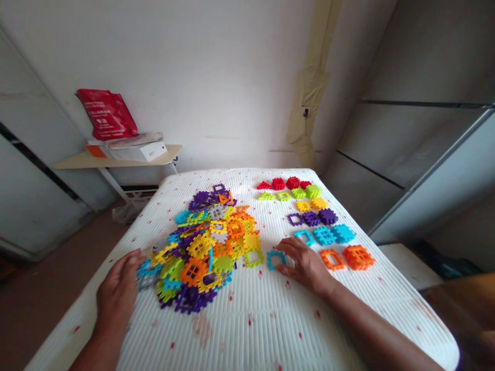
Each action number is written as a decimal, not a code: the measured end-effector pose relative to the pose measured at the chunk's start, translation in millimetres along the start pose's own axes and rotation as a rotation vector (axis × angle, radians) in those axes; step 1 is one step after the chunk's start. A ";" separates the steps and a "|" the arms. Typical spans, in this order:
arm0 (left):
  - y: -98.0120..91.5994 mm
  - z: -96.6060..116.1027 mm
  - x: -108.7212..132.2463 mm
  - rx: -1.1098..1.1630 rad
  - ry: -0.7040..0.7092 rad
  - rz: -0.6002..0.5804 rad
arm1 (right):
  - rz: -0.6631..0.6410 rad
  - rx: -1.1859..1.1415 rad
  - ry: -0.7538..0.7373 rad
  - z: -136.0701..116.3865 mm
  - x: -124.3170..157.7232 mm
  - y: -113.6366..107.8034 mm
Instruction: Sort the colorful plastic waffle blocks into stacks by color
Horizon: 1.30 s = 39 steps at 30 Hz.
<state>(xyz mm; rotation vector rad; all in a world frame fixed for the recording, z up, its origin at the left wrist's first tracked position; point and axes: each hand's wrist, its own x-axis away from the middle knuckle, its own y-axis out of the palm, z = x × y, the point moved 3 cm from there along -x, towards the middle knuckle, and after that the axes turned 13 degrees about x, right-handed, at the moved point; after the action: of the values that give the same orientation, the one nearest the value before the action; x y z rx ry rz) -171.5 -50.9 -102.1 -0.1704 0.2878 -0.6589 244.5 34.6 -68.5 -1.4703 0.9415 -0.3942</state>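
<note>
Sorting step, judged: right hand (305,265), fingers spread, touches blue plastic window tile (275,259) at frame centre; left hand (118,291) flat-open by mixed colourful tile pile (204,247). Next needs pinch grip, placement beside blue row (325,235).

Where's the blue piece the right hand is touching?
Head view, centre-right: the blue frame piece lies under the right hand fingertips, between the mixed pile and the orange pieces.

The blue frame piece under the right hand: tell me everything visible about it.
The blue frame piece is a light-blue, plastic-looking square with toothed edges and an open centre. It lies flat on the white ribbed tabletop, between the mixed pile and the sorted rows. The right hand rests fingertips on its right side; part is covered.
</note>
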 end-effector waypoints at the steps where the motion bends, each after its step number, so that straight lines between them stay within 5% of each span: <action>1: -0.1 0.5 0.7 0.009 -0.024 -0.007 | -0.013 0.049 0.000 -4.5 0.6 -0.5; 8: -0.1 8.1 4.3 0.019 -0.094 0.020 | -0.191 0.247 0.160 -28.3 -2.5 6.4; 14: -1.2 17.4 9.5 -0.045 -0.158 0.037 | -0.201 0.276 0.209 -30.4 -2.8 14.8; 21: -3.1 9.7 6.6 -0.040 -0.157 0.057 | -0.026 0.263 0.067 18.0 -3.9 -21.9; 26: -1.8 5.2 5.3 -0.032 -0.147 0.068 | -0.103 0.354 0.073 58.8 -1.7 -34.5; 39: -2.4 -3.4 1.2 -0.019 -0.115 0.060 | -0.253 0.410 0.134 70.6 -12.6 -19.8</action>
<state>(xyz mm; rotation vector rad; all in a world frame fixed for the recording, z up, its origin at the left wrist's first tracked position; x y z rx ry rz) -173.1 -53.7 -105.0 -0.2165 0.1878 -0.5847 294.8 88.2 -57.3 -1.1950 0.7253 -0.8291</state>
